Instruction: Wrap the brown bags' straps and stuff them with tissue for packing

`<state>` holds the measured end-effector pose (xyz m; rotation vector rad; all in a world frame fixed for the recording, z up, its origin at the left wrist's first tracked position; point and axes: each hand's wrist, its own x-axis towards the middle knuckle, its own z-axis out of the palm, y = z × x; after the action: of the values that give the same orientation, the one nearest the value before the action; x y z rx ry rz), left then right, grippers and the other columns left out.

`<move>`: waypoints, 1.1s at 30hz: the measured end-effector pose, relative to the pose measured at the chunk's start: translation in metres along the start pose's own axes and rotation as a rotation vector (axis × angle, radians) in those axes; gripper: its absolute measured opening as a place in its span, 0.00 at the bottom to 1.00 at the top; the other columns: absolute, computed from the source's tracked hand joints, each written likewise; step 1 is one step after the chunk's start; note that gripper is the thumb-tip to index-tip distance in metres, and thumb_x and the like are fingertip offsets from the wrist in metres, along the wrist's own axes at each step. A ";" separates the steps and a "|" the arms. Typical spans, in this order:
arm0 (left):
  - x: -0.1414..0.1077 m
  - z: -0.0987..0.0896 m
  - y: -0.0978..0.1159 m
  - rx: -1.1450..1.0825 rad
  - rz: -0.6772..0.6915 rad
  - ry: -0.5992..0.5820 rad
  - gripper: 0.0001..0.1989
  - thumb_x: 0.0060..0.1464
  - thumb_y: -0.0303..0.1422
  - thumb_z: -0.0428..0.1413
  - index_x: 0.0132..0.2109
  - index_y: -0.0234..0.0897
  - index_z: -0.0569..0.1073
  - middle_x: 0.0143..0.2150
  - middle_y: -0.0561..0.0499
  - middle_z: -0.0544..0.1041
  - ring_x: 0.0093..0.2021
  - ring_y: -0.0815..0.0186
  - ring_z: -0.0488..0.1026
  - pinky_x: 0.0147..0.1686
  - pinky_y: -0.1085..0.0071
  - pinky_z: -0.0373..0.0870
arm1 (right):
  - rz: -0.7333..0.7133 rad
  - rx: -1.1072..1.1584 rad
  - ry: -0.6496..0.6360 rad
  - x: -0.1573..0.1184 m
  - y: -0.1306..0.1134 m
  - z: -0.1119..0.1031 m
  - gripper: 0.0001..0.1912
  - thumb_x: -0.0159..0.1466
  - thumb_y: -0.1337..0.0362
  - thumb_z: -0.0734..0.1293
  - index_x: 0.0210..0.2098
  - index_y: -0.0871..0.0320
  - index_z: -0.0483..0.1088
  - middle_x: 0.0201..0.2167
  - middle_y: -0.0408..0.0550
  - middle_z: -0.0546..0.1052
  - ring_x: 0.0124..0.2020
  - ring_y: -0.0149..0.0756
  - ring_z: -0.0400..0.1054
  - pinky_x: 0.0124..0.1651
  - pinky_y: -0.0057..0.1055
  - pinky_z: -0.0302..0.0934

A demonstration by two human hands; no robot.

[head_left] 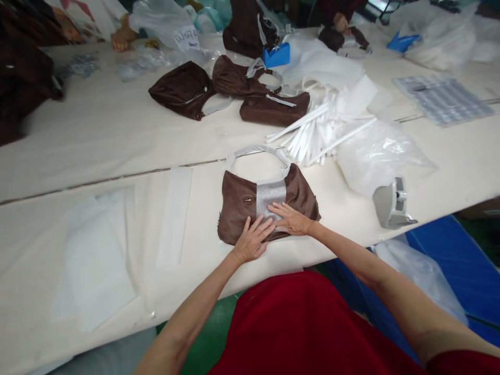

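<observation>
A brown handbag (pixel 236 200) lies flat on the table in front of me, its handle wrapped in whitish material and pointing away. Around its middle runs a silvery grey band (pixel 271 192). My left hand (pixel 253 240) rests with spread fingers on the lower part of the bag, its fingertips at the band. My right hand (pixel 291 219) lies on the band and the bag's right half, fingers spread too. The two hands are close together, and neither grips anything.
White sticks (pixel 312 133) and clear plastic (pixel 385 151) lie behind right; a grey tape dispenser (pixel 392 204) stands at the right edge. More brown bags (pixel 182 89) lie further back. White sheets (pixel 96 260) are at left. Other people's hands (pixel 122 39) show across the table.
</observation>
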<state>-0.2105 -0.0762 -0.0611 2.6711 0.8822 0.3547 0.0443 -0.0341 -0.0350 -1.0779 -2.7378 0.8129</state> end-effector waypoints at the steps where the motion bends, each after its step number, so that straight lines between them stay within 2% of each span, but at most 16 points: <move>1: 0.001 -0.001 0.001 0.032 0.021 -0.062 0.32 0.62 0.34 0.47 0.71 0.39 0.50 0.70 0.39 0.59 0.73 0.48 0.43 0.65 0.35 0.35 | 0.004 0.007 0.018 -0.003 -0.002 0.000 0.21 0.68 0.62 0.65 0.60 0.49 0.68 0.71 0.51 0.52 0.72 0.45 0.40 0.70 0.53 0.39; 4: 0.003 -0.004 0.002 0.099 0.037 -0.145 0.34 0.61 0.37 0.49 0.71 0.37 0.50 0.71 0.39 0.56 0.73 0.48 0.43 0.67 0.39 0.35 | 0.024 0.040 0.192 -0.031 -0.016 0.007 0.22 0.69 0.61 0.63 0.61 0.56 0.66 0.70 0.56 0.55 0.72 0.45 0.43 0.70 0.51 0.42; 6: 0.005 -0.005 0.002 0.128 0.041 -0.161 0.36 0.59 0.36 0.52 0.71 0.36 0.51 0.72 0.39 0.54 0.73 0.48 0.43 0.67 0.41 0.36 | 0.039 0.052 0.307 -0.064 -0.032 0.020 0.25 0.68 0.64 0.61 0.64 0.59 0.62 0.70 0.58 0.56 0.72 0.44 0.42 0.70 0.51 0.44; 7: 0.006 -0.005 0.002 0.139 0.041 -0.162 0.36 0.59 0.36 0.52 0.71 0.36 0.51 0.72 0.39 0.54 0.73 0.48 0.43 0.67 0.41 0.36 | 0.043 0.047 0.322 -0.082 -0.041 0.029 0.27 0.67 0.66 0.60 0.65 0.60 0.60 0.70 0.58 0.55 0.72 0.44 0.41 0.70 0.51 0.44; 10: 0.008 -0.005 0.002 0.159 0.039 -0.161 0.35 0.59 0.35 0.52 0.71 0.37 0.52 0.72 0.39 0.55 0.73 0.49 0.43 0.68 0.43 0.37 | 0.048 -0.007 0.166 -0.125 -0.062 0.060 0.37 0.60 0.74 0.59 0.69 0.62 0.53 0.71 0.57 0.53 0.73 0.45 0.38 0.71 0.52 0.41; 12: 0.009 -0.005 0.001 0.166 0.034 -0.177 0.34 0.60 0.35 0.52 0.71 0.37 0.52 0.72 0.40 0.55 0.73 0.50 0.44 0.68 0.43 0.37 | 0.080 -0.045 0.046 -0.135 -0.068 0.077 0.42 0.56 0.75 0.59 0.70 0.63 0.49 0.71 0.58 0.50 0.73 0.46 0.36 0.71 0.53 0.38; 14: 0.010 -0.007 0.001 0.168 0.024 -0.201 0.34 0.60 0.34 0.51 0.71 0.37 0.52 0.72 0.40 0.55 0.73 0.51 0.43 0.68 0.44 0.36 | 0.115 -0.069 0.000 -0.131 -0.067 0.087 0.44 0.55 0.75 0.61 0.71 0.64 0.47 0.72 0.59 0.47 0.73 0.48 0.35 0.71 0.55 0.35; 17: 0.011 -0.012 0.000 0.161 0.023 -0.228 0.34 0.62 0.36 0.50 0.71 0.36 0.50 0.72 0.40 0.54 0.73 0.51 0.41 0.68 0.44 0.35 | 0.081 -0.066 0.023 -0.113 -0.064 0.093 0.44 0.56 0.72 0.64 0.70 0.61 0.48 0.72 0.59 0.47 0.73 0.48 0.35 0.71 0.55 0.35; 21: 0.013 -0.017 0.001 0.150 0.032 -0.251 0.34 0.64 0.42 0.46 0.72 0.36 0.47 0.73 0.40 0.51 0.74 0.51 0.39 0.68 0.44 0.35 | 0.022 -0.046 0.167 -0.095 -0.064 0.101 0.32 0.64 0.72 0.61 0.67 0.57 0.58 0.69 0.56 0.57 0.72 0.44 0.43 0.70 0.52 0.42; 25: 0.014 -0.011 0.002 0.209 -0.025 -0.262 0.32 0.64 0.32 0.45 0.72 0.39 0.45 0.73 0.43 0.51 0.74 0.56 0.39 0.68 0.45 0.36 | -0.015 0.003 0.313 -0.090 -0.079 0.129 0.25 0.67 0.74 0.58 0.61 0.57 0.66 0.61 0.55 0.70 0.67 0.40 0.56 0.69 0.49 0.50; 29: 0.015 -0.001 0.003 0.253 -0.038 -0.297 0.34 0.62 0.29 0.47 0.72 0.42 0.45 0.73 0.44 0.52 0.74 0.56 0.39 0.68 0.45 0.37 | -0.029 0.052 0.393 -0.094 -0.100 0.154 0.21 0.66 0.73 0.60 0.58 0.59 0.69 0.58 0.56 0.73 0.66 0.41 0.59 0.67 0.46 0.56; 31: 0.014 0.000 0.004 0.253 -0.032 -0.300 0.34 0.62 0.30 0.48 0.72 0.42 0.46 0.73 0.44 0.51 0.74 0.55 0.39 0.68 0.44 0.37 | -0.040 0.060 0.404 -0.095 -0.107 0.151 0.20 0.66 0.73 0.61 0.57 0.59 0.70 0.57 0.56 0.74 0.65 0.41 0.60 0.66 0.45 0.58; 33: 0.013 -0.002 0.005 0.229 -0.024 -0.293 0.34 0.63 0.34 0.48 0.72 0.41 0.46 0.73 0.43 0.50 0.74 0.53 0.38 0.68 0.43 0.35 | -0.047 0.071 0.409 -0.096 -0.108 0.135 0.20 0.68 0.72 0.60 0.57 0.59 0.70 0.57 0.55 0.74 0.64 0.40 0.61 0.66 0.44 0.58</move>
<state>-0.1983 -0.0721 -0.0559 2.8152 0.9070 -0.1515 0.0138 -0.2229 -0.0850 -1.0283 -2.3661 0.5979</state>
